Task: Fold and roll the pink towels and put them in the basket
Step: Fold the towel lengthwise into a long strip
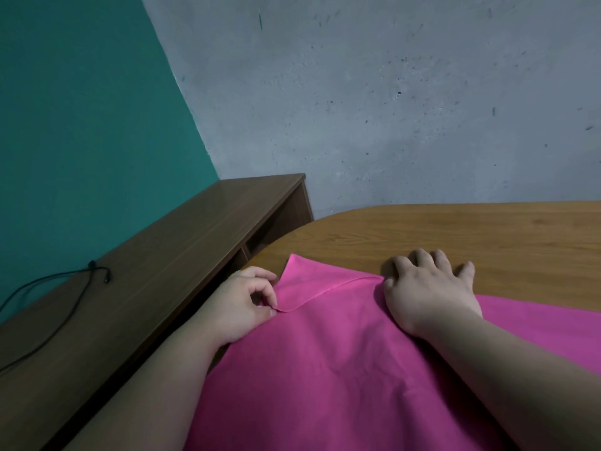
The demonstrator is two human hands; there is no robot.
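Observation:
A pink towel (325,359) lies spread over the near part of a wooden table (455,236), its far corner folded over on itself. My left hand (242,304) pinches the folded edge of the towel between thumb and fingers at the table's left rim. My right hand (429,288) lies flat, fingers spread, on the towel's far edge, with the fingertips reaching onto the bare wood. No basket is in view.
A long dark-brown shelf unit (156,271) runs along the teal wall at the left, with a black cable (65,288) lying on its top. A grey concrete wall stands behind the table. Bare wood shows beyond the towel.

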